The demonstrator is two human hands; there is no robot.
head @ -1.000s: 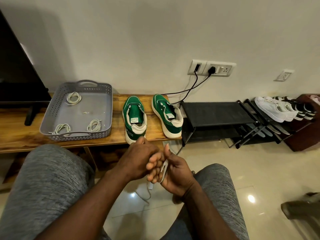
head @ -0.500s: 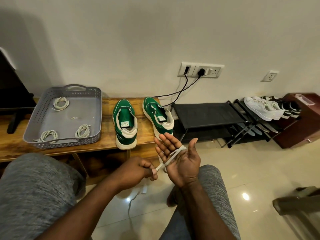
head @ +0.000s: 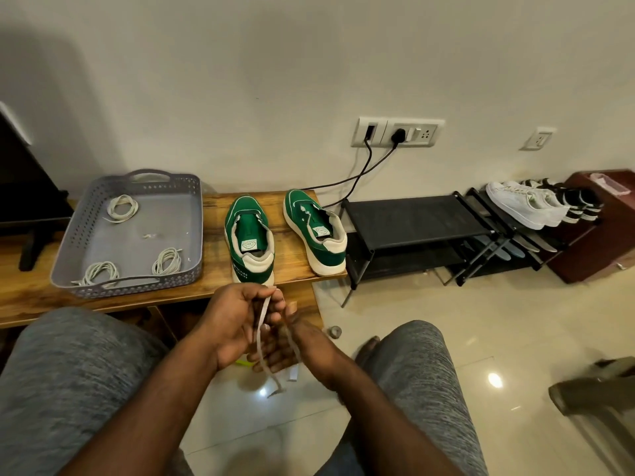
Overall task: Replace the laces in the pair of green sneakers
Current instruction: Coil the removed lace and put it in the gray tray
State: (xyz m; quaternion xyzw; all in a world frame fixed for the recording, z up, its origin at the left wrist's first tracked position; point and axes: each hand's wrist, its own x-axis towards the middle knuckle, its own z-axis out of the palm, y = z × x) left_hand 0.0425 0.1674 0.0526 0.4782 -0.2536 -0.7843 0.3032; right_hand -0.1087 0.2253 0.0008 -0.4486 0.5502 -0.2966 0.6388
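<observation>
- Pinching a flat white shoelace (head: 263, 314) between curled thumb and fingers, the left grip (head: 237, 324) is clamped on it.
- The right grip (head: 292, 348), blurred, lies at 4 o'clock of the left grip, its fingers stretched out and the shoelace looped round them.
- Two green cream-soled sneakers (head: 251, 242) stand at 12 o'clock on the wooden tabletop (head: 213, 242), heels nearest.
- At 10 o'clock, a grey perforated plastic tray (head: 137, 281) holds three coiled white laces (head: 122, 209).

lighting: soft, moderately bright indoor light from above. shadow: broad dim patch on wall (head: 309, 63), upper left. glare: white spots on glossy floor (head: 464, 338). blur: right hand (head: 285, 350) and lace (head: 262, 321) motion-smeared. distortion: wide-angle bowing toward the edges.
</observation>
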